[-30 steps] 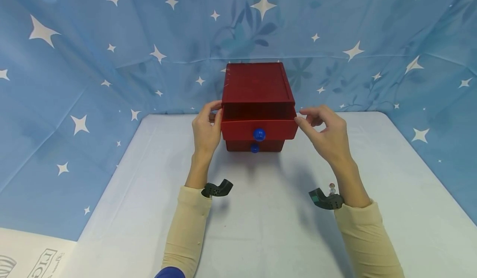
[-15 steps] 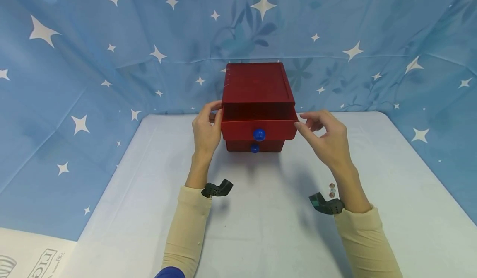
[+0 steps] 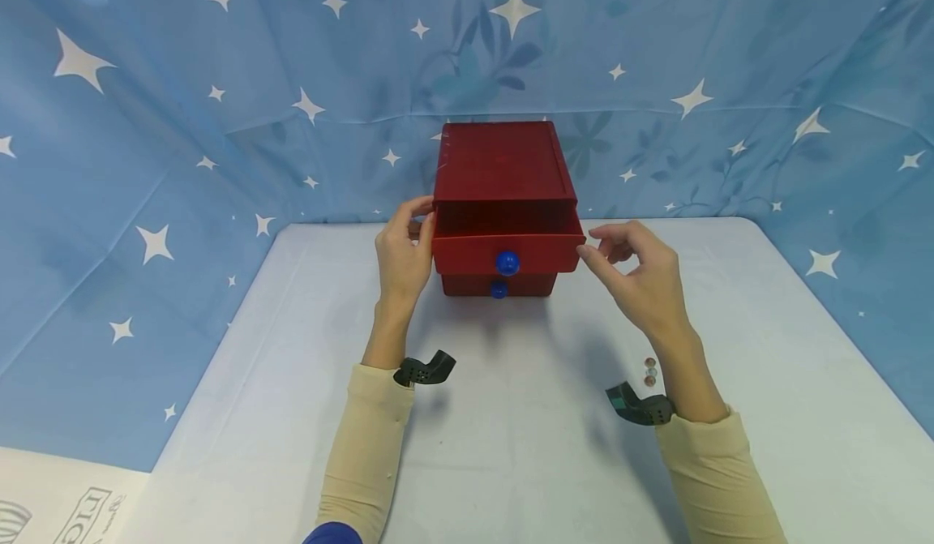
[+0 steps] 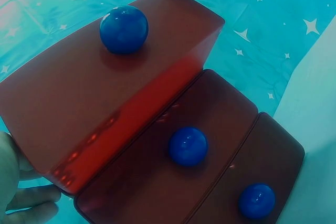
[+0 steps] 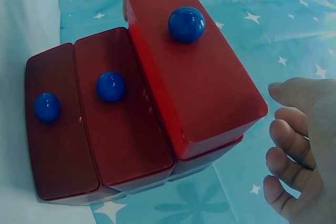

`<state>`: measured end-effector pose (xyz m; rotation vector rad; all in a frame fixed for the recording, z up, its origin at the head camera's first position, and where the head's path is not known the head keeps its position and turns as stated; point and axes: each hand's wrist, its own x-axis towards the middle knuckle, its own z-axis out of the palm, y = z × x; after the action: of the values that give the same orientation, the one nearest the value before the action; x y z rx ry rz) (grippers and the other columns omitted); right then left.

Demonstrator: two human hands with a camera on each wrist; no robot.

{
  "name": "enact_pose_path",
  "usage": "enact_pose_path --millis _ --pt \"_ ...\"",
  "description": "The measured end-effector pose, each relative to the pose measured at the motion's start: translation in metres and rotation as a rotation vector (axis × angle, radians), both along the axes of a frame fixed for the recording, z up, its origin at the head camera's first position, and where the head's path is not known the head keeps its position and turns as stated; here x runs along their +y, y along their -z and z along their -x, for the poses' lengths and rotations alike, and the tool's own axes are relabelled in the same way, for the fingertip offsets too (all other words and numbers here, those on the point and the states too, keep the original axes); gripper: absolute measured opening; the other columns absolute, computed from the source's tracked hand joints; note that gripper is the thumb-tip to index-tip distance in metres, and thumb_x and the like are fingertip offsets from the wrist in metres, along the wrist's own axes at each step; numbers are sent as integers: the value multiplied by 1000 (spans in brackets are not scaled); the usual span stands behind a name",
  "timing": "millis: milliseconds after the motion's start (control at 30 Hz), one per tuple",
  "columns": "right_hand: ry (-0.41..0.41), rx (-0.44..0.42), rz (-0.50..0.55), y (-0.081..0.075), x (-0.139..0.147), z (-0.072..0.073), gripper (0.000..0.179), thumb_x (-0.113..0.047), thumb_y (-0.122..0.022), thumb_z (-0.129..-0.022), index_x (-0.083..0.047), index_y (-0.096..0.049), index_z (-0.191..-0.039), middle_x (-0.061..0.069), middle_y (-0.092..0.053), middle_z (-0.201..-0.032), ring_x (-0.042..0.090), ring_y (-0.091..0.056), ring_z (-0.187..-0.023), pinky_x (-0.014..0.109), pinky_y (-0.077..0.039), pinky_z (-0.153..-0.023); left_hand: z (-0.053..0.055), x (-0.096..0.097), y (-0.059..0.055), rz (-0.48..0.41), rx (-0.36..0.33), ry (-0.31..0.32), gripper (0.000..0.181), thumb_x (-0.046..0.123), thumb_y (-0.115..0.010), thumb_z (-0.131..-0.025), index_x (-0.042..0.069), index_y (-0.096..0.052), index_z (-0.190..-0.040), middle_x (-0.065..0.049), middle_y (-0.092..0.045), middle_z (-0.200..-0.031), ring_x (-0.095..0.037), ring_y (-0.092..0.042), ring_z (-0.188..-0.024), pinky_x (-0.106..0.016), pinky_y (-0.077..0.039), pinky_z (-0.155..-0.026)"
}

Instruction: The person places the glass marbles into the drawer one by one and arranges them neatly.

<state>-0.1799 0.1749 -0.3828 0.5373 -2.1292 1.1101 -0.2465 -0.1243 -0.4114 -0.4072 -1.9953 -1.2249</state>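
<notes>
A red cabinet stands at the table's far edge. Its top drawer is pulled out, with a dark hollow behind the front and a blue round knob. Two lower drawers, a middle one and a bottom one, are pushed in, each with a blue knob. My left hand rests with thumb and fingers against the left side of the cabinet and drawer. At the right front corner, my right hand hovers with loosely bent fingers, a gap from the drawer showing in the right wrist view.
Several small round brownish pieces lie in a row on the white table, close to my right wrist. Behind the cabinet hangs a blue star-patterned cloth. A printed light sheet shows at lower left.
My right hand has shifted slightly down and back along the drawer's right side, uncovering more of the small round pieces. The left hand and the drawer look unmoved.
</notes>
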Motion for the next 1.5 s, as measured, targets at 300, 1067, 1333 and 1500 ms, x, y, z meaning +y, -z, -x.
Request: enact_pose_path --millis 300,1067,1333,1500 --pt "-5 -17 7 3 1 -3 23 -5 -79 -83 -2 -72 -104 7 -64 -79 5 -53 -76 13 -44 -75 0 0 0 -4 -4 -2 25 11 -60 -100 3 -66 -123 -15 -72 -114 -24 -70 -73 -36 -61 -76" --pt "23 -79 -51 14 5 -6 22 -6 -77 -85 -3 -70 -106 7 -64 -82 8 -54 -78 12 -45 -75 -1 0 0 9 -6 -3 26 13 -60 -100 3 -65 -124 -14 -72 -116 -23 -69 -75 -34 -61 -77" --pt "22 -74 -77 16 6 -7 23 -5 -78 -84 -2 -69 -105 7 -64 -82 8 -54 -77 10 -45 -75 1 -1 2 3 -1 -1 26 13 -60 -100 3 -65 -124 -14 -72 -115 -24 -71 -76 -34 -61 -78" --pt "14 -75 -90 18 7 -7 22 -5 -78 -84 -2 -70 -104 7 -65 -83 7 -54 -78 11 -45 -74 0 0 1 1 10 3 26 12 -60 -100 3 -65 -123 -15 -72 -115 -24 -71 -75 -35 -62 -77"
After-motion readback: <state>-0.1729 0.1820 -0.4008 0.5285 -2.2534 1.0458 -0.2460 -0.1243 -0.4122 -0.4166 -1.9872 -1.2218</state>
